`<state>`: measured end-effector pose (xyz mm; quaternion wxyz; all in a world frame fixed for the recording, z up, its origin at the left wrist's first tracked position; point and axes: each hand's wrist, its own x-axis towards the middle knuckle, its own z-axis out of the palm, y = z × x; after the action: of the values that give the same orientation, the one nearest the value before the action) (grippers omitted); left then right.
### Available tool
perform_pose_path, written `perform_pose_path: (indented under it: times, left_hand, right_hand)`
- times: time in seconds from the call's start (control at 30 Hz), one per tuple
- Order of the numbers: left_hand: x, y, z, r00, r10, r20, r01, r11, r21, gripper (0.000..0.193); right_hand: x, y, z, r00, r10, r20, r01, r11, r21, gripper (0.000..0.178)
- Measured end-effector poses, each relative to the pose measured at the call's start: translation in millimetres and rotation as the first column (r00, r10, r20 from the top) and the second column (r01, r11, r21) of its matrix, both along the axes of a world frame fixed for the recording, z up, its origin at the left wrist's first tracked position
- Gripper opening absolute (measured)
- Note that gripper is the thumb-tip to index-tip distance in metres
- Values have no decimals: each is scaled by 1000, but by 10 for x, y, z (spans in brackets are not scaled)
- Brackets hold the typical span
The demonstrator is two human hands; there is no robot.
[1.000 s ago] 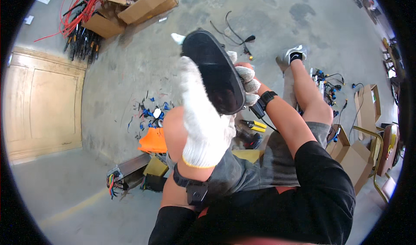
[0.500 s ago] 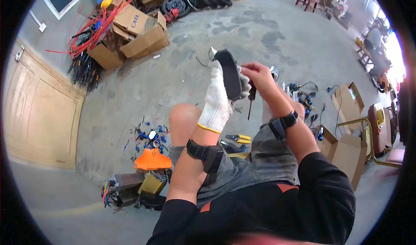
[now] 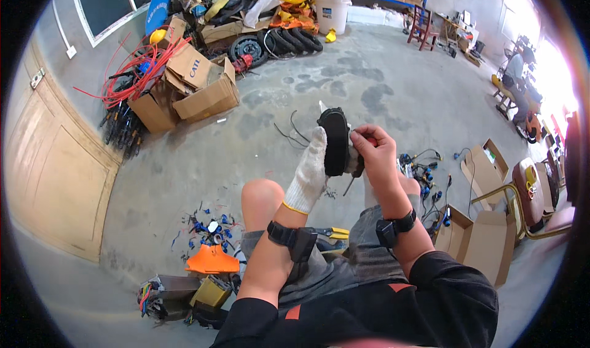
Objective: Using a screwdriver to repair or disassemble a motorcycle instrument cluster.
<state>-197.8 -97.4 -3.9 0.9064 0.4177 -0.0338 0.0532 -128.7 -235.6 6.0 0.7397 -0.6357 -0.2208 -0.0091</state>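
My left hand (image 3: 309, 171), in a white knit glove, grips a black oval housing (image 3: 335, 144) above my knees. Its dark broad face is turned toward me, and thin dark wires (image 3: 292, 134) stick out to its left. Bare, my right hand (image 3: 379, 155) is closed at the housing's right side, thumb and fingers bent together. A screwdriver (image 3: 349, 187) is held in it, with its shaft pointing down and a bit of red handle by the fingers. The fingertips touch or nearly touch the housing; what they pinch there is hidden.
Yellow-handled pliers (image 3: 335, 232) lie between my legs. Blue connector scraps (image 3: 211, 225), an orange panel (image 3: 212, 259) and metal boxes (image 3: 174, 286) are at left. Cables (image 3: 424, 173), open cartons (image 3: 485, 237) and a chair (image 3: 530, 194) are at right. Another person (image 3: 518, 80) sits far right.
The view has tilted up, showing more of the far wall. The housing has turned more edge-on, and the screwdriver shaft now slants down to the left. Both hands keep their holds.
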Motion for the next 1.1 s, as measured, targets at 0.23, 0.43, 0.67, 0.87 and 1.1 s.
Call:
perform_pose_path:
  times: [0.23,0.43,0.67,0.87,1.1]
  left_hand:
    - [103,74,-57,996,45,77,-61,975,212,65]
    - [20,41,3,991,72,114,-95,972,216,69]
    - [24,114,-31,989,100,108,-126,953,274,66]
    - [-3,151,-14,991,33,129,-64,968,243,66]
    - [-92,201,8,990,28,138,-63,965,256,66]
  right_hand:
    - [-1,32,-5,1000,2,1,-2,991,132,13]
    - [-67,56,-39,1000,-19,-5,19,988,154,14]
    - [-43,64,63,999,37,-20,-33,990,138,14]
    - [-52,30,129,998,60,30,-63,994,94,12]
    - [-112,-9,261,984,157,-84,-158,987,-2,17]
